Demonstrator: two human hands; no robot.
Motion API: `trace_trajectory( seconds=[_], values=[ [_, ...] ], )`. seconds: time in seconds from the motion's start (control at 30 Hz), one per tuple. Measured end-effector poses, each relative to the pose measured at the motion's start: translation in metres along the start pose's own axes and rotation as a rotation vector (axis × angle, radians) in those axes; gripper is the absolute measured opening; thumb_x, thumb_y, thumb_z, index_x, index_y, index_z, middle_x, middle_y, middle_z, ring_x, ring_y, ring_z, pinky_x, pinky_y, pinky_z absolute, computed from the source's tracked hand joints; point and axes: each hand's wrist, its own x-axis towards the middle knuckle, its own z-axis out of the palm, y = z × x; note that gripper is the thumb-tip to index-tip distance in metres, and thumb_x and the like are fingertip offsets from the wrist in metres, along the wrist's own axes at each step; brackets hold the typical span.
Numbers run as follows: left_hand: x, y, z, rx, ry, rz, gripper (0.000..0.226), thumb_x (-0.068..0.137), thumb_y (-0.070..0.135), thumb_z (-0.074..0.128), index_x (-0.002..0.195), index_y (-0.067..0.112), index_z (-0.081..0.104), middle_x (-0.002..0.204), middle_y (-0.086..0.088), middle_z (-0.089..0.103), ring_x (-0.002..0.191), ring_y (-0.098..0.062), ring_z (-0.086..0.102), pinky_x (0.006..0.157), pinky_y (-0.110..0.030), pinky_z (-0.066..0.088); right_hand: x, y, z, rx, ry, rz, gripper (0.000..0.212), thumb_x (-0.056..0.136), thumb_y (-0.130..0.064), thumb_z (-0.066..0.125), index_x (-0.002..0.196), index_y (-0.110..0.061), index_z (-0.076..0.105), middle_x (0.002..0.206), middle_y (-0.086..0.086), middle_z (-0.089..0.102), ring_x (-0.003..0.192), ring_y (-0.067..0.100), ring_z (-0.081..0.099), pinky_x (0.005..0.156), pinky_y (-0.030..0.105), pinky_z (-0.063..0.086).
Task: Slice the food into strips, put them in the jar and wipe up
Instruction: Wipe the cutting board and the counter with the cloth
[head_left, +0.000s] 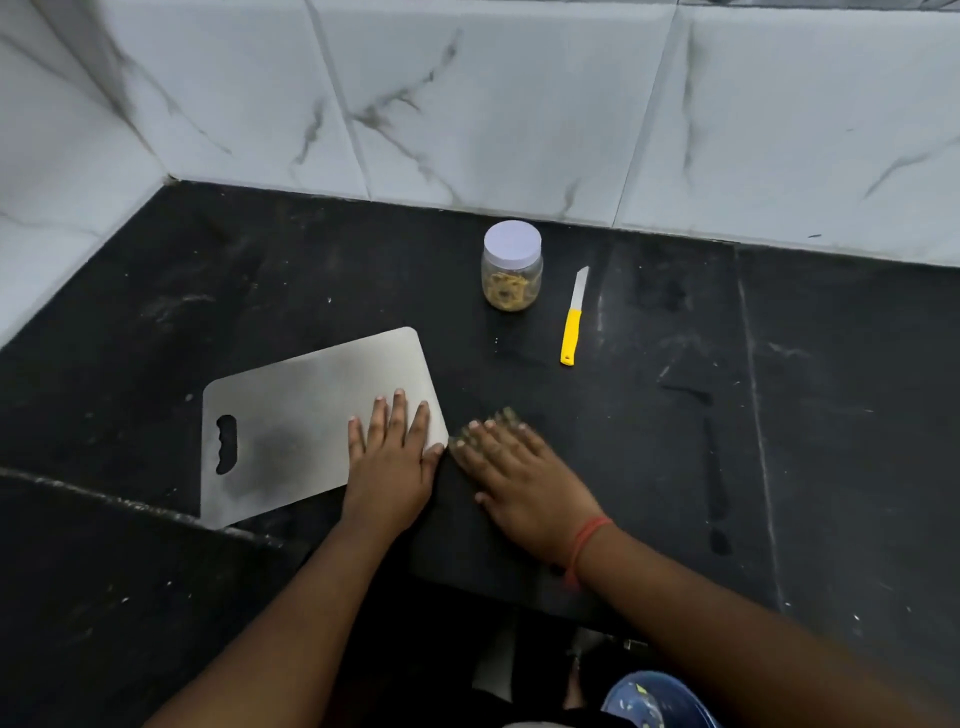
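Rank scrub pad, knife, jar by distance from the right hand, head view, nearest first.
From the right hand:
1. Scrub pad, under its fingertips on the counter, beside the cutting board's corner.
2. Knife, yellow handle, farther back and slightly right.
3. Jar, lid on, strips inside, farthest back, just left of the knife.

Open dark counter (779, 415) at right; jar (512, 266) and knife (575, 317) stand near the wall.

Marbled white wall tiles (493, 104) behind; blue patterned object (654, 701) below
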Motion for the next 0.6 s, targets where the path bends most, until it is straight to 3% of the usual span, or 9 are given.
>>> trace_trajectory(
  seconds=[0.1,0.27,0.4,0.43,0.53,0.6],
  values=[
    [0.005,-0.002,0.0,0.008,-0.006,-0.034,0.072,0.097,0.056,0.0,0.161,0.025,0.014,0.169,-0.008,0.006,0.155,-0.03,0.0,0.123,-0.056,-0.001,0.001,0.007,-0.007,0.05,0.009,0.19,0.065,0.097,-0.044,0.032,0.156,-0.023,0.015,0.162,0.006,0.018,0.15,0.024,0.013,0.12,0.048,0.013],
    [0.012,-0.007,0.0,0.02,-0.005,-0.026,0.074,0.096,0.058,-0.005,0.161,0.026,0.008,0.169,-0.008,-0.002,0.155,-0.029,-0.006,0.123,-0.054,-0.005,-0.011,-0.016,0.002,0.038,-0.013,-0.149,0.064,0.097,-0.042,0.037,0.155,-0.025,0.017,0.161,0.004,0.019,0.149,0.023,0.016,0.121,0.047,0.014],
    [0.019,-0.01,-0.003,0.023,-0.013,-0.023,0.072,0.097,0.059,-0.005,0.161,0.027,0.003,0.169,-0.008,-0.007,0.155,-0.029,-0.012,0.123,-0.055,-0.007,0.001,-0.012,-0.002,0.077,0.01,0.211,0.061,0.097,-0.039,0.034,0.155,-0.025,0.02,0.163,0.004,0.014,0.15,0.023,0.014,0.119,0.05,0.017],
    [0.021,-0.011,-0.004,0.023,-0.018,-0.021,0.072,0.098,0.06,-0.003,0.161,0.027,0.002,0.169,-0.008,-0.008,0.154,-0.029,-0.013,0.122,-0.055,-0.008,0.0,-0.022,-0.001,0.089,0.002,0.212,0.061,0.097,-0.039,0.034,0.155,-0.023,0.021,0.163,0.005,0.013,0.15,0.023,0.013,0.119,0.05,0.017],
    [0.032,-0.015,-0.006,0.027,-0.024,-0.013,0.073,0.097,0.061,0.002,0.161,0.026,0.001,0.168,-0.01,-0.01,0.154,-0.031,-0.014,0.122,-0.056,-0.008,-0.01,-0.041,0.004,0.063,-0.015,-0.064,0.063,0.098,-0.039,0.036,0.156,-0.024,0.018,0.162,0.004,0.016,0.15,0.023,0.013,0.12,0.049,0.015],
    [0.039,-0.018,-0.006,0.017,-0.009,-0.009,0.073,0.098,0.061,0.005,0.161,0.024,0.003,0.168,-0.011,-0.008,0.154,-0.033,-0.012,0.122,-0.057,-0.006,-0.006,-0.029,0.0,0.038,-0.015,-0.087,0.062,0.098,-0.038,0.038,0.155,-0.029,0.016,0.162,0.002,0.018,0.15,0.021,0.016,0.12,0.047,0.015]
  ],
)
